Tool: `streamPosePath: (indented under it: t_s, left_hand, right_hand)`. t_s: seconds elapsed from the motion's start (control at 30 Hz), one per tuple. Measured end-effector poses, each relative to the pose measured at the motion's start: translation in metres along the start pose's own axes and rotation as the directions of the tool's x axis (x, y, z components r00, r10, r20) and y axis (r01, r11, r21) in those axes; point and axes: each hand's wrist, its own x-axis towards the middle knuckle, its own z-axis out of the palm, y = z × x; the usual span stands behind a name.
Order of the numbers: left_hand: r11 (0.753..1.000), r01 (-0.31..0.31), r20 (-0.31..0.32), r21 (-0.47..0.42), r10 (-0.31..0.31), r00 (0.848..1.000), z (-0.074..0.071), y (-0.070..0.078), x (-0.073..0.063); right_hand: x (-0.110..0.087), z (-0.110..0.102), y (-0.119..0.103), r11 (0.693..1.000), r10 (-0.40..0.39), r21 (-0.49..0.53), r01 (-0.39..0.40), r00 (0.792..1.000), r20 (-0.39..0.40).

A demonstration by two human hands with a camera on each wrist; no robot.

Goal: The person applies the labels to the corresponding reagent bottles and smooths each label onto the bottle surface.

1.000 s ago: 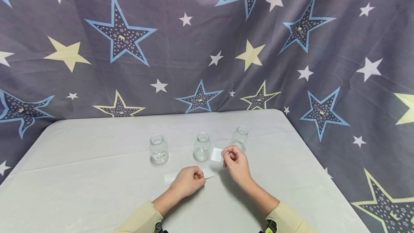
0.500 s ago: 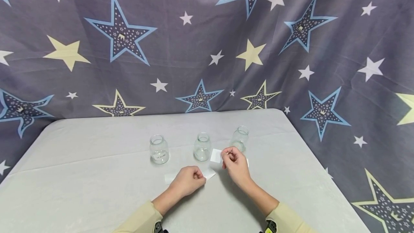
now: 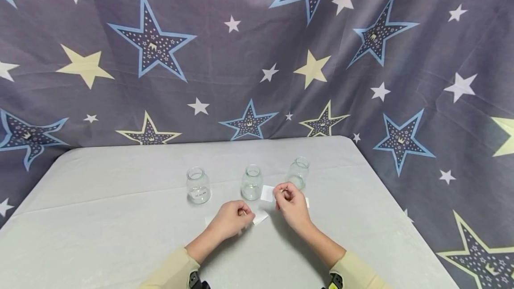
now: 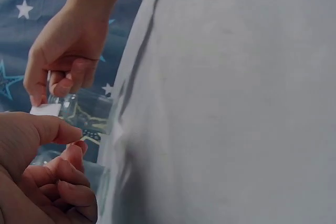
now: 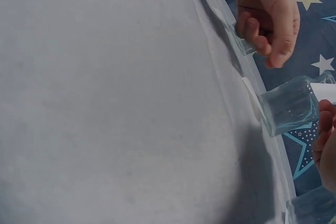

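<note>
My right hand pinches a small white label at its right edge, above the table between the middle and right jars. My left hand hovers over a white paper strip, whose middle it hides. In the left wrist view its thumb and fingers are loosely bent, with nothing seen between them. Behind the hands stand three lidless glass jars: a left jar bearing a white label with dark print, a middle jar, and a right jar partly behind my right hand.
A pale cloth covers the table. Another white paper piece shows past the right hand's wrist side. A grey curtain with stars hangs along the back and right edges.
My left hand has lifted slightly up and left off the strip, and more of the strip's right end shows. The right hand stays nearly still with the label, which has tilted slightly.
</note>
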Motion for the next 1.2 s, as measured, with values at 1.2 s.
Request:
streamPosePath:
  t_s: [1.2]
  left_hand:
    - [0.94,0.038,-0.174,-0.339,-0.102,0.979,-0.003,0.014,0.012]
  right_hand:
    - [0.0,0.015,0.022,0.921,-0.35,-0.143,0.362,0.931,0.104]
